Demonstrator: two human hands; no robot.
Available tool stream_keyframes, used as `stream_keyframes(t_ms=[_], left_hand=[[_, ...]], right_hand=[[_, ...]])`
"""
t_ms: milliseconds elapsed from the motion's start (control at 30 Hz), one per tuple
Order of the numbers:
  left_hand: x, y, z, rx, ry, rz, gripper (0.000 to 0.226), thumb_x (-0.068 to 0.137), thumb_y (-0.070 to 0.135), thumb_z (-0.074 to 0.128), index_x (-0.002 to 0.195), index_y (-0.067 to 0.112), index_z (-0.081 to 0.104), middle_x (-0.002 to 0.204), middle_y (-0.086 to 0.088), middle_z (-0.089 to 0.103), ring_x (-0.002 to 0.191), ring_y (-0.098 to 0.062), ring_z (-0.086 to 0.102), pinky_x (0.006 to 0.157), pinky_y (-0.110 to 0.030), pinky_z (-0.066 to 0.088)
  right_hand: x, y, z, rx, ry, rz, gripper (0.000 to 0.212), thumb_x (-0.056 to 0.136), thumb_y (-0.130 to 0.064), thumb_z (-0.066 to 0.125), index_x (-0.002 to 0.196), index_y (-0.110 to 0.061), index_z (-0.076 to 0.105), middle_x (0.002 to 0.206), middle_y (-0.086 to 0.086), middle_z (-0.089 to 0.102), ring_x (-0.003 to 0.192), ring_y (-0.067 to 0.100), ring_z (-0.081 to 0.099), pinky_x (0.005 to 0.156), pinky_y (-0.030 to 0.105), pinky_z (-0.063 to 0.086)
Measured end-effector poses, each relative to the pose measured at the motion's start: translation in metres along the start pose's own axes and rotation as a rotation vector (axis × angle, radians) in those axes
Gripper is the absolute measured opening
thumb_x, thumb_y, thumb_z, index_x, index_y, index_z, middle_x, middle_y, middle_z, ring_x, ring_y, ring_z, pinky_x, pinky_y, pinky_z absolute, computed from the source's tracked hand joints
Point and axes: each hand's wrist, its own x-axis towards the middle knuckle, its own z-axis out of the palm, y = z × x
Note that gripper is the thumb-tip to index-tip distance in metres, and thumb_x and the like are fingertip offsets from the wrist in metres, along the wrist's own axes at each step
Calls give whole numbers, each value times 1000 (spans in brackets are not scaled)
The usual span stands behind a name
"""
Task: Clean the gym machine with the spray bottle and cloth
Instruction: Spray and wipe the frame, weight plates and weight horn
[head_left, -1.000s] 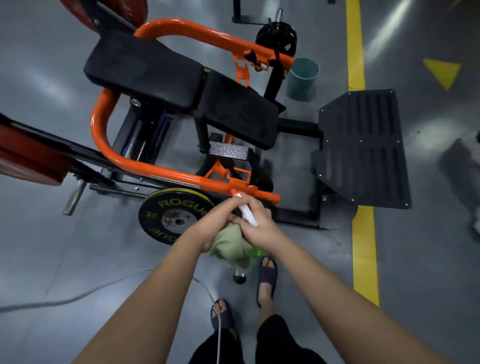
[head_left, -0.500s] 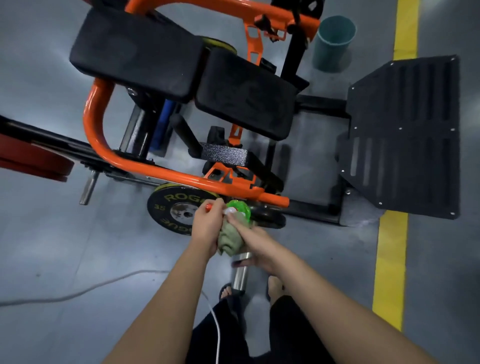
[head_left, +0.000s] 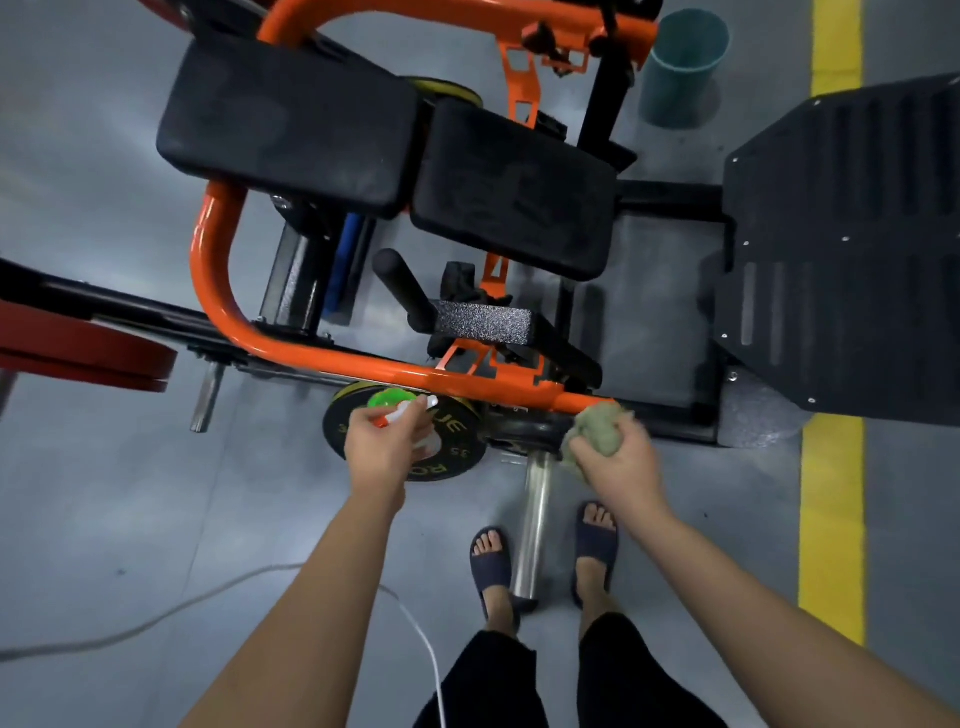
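Note:
The gym machine has an orange tube frame (head_left: 332, 358) and two black pads (head_left: 291, 130). My left hand (head_left: 387, 449) grips a spray bottle (head_left: 389, 405) with a green body and white-and-orange head, held just below the near orange bar over a black weight plate (head_left: 457, 457). My right hand (head_left: 621, 457) holds a bunched green cloth (head_left: 597, 428) against the right end of that orange bar. Most of the bottle is hidden by my fingers.
A chrome sleeve (head_left: 532, 530) juts toward my feet between my sandals. A black ribbed footplate (head_left: 841, 244) stands at the right, a teal bin (head_left: 680, 67) behind it. Red plates (head_left: 78, 353) sit at the left. A white cable (head_left: 156, 618) crosses the grey floor; a yellow line (head_left: 831, 519) runs along the right.
My hands were together with bottle and cloth between them; they have now parted, the left keeping the bottle and the right carrying the cloth rightward onto the orange bar's end.

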Motion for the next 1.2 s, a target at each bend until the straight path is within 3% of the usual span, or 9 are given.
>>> stream_keyframes(t_ms=[167,400,500,633,733,867,967,1067,1200], left_hand=[[40,-43,0,246,1,90,49,71,54,81,98,25,52,102,-10,72,83,-24,76,65,-48,65],[81,-108,39,141,-41,4,36,90,34,79,108,16,53,95,-10,75,83,-21,77,75,-40,65],[84,-125,61,171,-70,21,31,88,35,80,102,22,55,102,-10,72,86,-23,76,76,-46,65],[81,-128,80,33,-50,-14,28,91,29,77,107,15,59,103,-13,73,83,-21,77,77,-46,64],[75,-117,90,-11,6,13,19,94,32,74,103,20,63,99,-11,74,81,-16,77,76,-38,65],[76,-101,112,-21,112,42,35,83,61,73,104,33,69,102,-2,75,94,-18,73,89,-44,61],[68,-93,125,-32,110,-3,44,91,48,73,127,23,68,107,3,69,102,-17,66,97,-37,54],[66,-100,132,-8,102,27,44,93,47,72,129,21,68,106,5,66,104,-16,62,100,-37,52],[63,-104,136,103,95,77,48,92,51,70,132,24,66,105,7,66,109,-19,64,100,-40,52]], right_hand=[[47,41,45,-640,-14,-193,43,69,-53,65,91,-16,71,111,10,49,101,33,46,87,37,42],[66,64,140,-858,-50,-599,32,83,-40,76,90,-9,74,108,12,66,113,35,58,112,53,38],[77,73,125,-748,-125,-679,36,78,-34,78,103,-9,71,105,8,67,104,33,61,99,44,48],[77,84,62,-459,-126,-429,47,83,-37,59,124,-14,64,125,2,63,110,21,56,84,27,42],[80,84,49,-470,-38,-185,27,87,-20,67,112,-11,64,113,9,63,101,33,60,73,31,37],[83,52,89,-495,-130,-320,11,87,-23,61,86,-13,56,90,4,57,85,29,55,67,34,33],[89,37,102,-462,-192,-308,19,90,-24,61,81,-24,44,85,-7,48,82,19,47,65,31,30],[91,42,91,-424,-243,-348,26,87,-23,63,79,-27,39,82,-12,42,82,16,44,60,22,27],[90,79,55,-253,-71,-249,19,80,-27,63,79,-16,48,82,-5,50,79,19,49,65,33,34]])
